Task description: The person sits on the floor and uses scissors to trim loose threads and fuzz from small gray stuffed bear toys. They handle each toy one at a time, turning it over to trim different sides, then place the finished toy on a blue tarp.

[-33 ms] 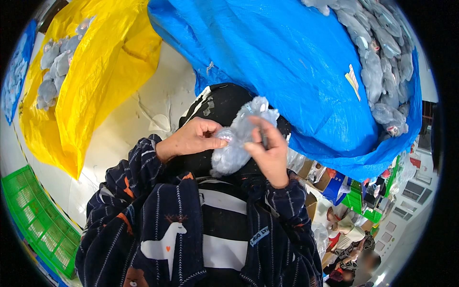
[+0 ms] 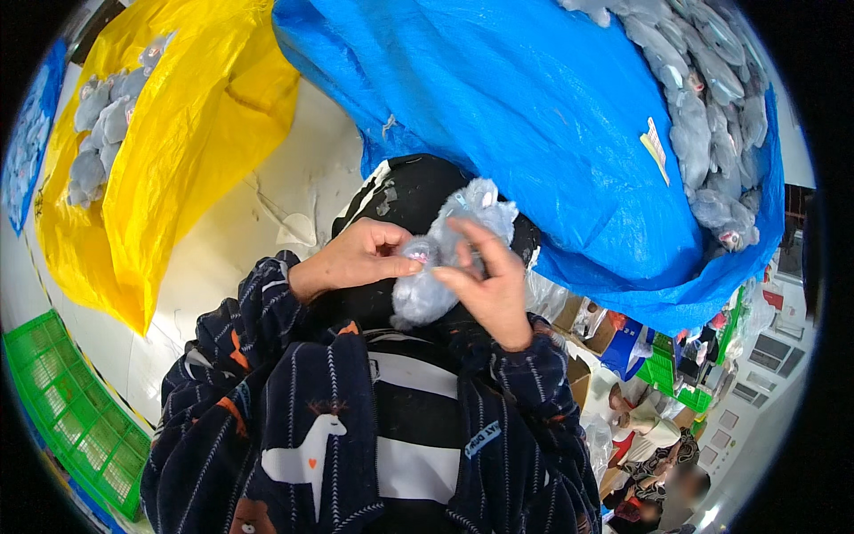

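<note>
At frame centre, my left hand [image 2: 354, 258] pinches the fluffy, light-grey plush toy [image 2: 429, 298]; whether my right hand [image 2: 496, 298] grips it, I can't tell. I'd steady it firmly without crushing it.

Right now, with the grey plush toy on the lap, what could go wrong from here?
The plush toy rests on the lap, so it might slide off if the left hand loosens. That hand is right at the small pink patch, so hard pressing could spoil it. The right hand is spread over the toy, so it might tug it askew.
</note>
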The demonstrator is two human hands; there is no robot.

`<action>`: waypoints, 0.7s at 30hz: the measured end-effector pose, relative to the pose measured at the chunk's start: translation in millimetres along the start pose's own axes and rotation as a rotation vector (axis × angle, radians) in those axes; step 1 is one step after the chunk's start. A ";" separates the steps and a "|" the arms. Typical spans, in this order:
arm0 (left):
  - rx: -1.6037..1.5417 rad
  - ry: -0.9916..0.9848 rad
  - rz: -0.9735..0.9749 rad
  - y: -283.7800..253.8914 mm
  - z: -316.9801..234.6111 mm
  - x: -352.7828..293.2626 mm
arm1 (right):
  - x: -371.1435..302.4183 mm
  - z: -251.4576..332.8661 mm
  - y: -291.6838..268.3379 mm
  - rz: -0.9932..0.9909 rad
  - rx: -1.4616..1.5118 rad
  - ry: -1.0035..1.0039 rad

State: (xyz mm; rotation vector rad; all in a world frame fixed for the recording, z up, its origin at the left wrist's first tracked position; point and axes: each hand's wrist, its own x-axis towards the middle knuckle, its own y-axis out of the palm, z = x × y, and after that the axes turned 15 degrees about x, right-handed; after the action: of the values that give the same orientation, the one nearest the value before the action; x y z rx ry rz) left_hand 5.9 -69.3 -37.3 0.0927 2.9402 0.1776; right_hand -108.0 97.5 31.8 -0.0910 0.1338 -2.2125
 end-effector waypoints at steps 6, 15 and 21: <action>-0.083 0.021 -0.062 3.4 -0.2 -0.6 | 11.5 -2.3 14.8 0.211 -0.500 -0.424; -0.377 -0.180 -0.142 10.9 1.7 -1.6 | -22.5 -2.3 -24.4 -0.294 0.656 0.318; -0.229 -0.170 -0.132 12.4 -8.1 -4.5 | -48.4 -10.8 -67.8 -0.608 0.041 0.141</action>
State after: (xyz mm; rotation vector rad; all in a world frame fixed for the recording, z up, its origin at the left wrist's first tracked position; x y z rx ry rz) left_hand 9.4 -58.2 -27.0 -0.1140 2.7233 0.4593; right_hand -133.9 177.4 29.1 0.0570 0.1523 -2.8279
